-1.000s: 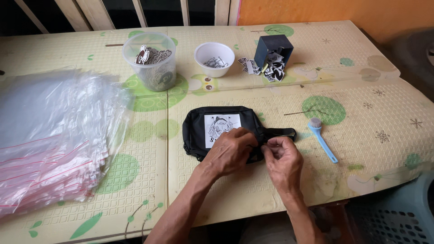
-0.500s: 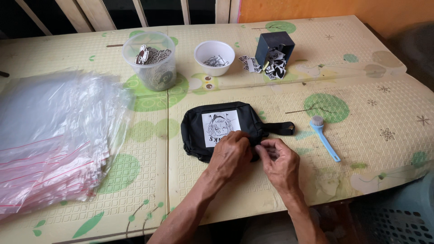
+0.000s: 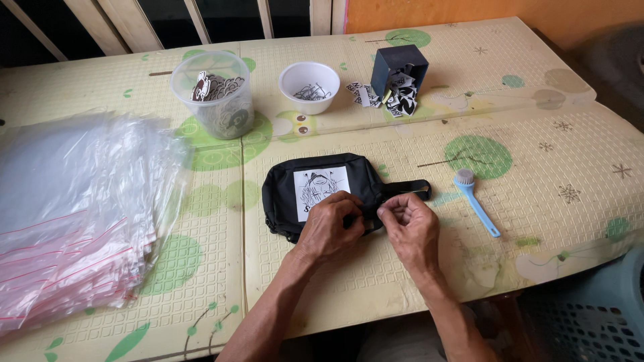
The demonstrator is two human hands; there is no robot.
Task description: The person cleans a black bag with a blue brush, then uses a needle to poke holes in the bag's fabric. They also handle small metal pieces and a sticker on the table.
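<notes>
Fingertips of both hands, left (image 3: 330, 226) and right (image 3: 410, 224), pinch something small at the near edge of the black pouch (image 3: 315, 191), mid-mat. Pinched so lightly, it may slip; the unpinned pouch could slide toward the brush (image 3: 475, 202).

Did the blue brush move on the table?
No. The blue brush lies where it did, just below the green circle printed on the mat, right of the pouch.

bare mat (image 3: 416, 268) around pouch (image 3: 282, 191), brush (image 3: 475, 200) right, bags (image 3: 74, 214) left
</notes>
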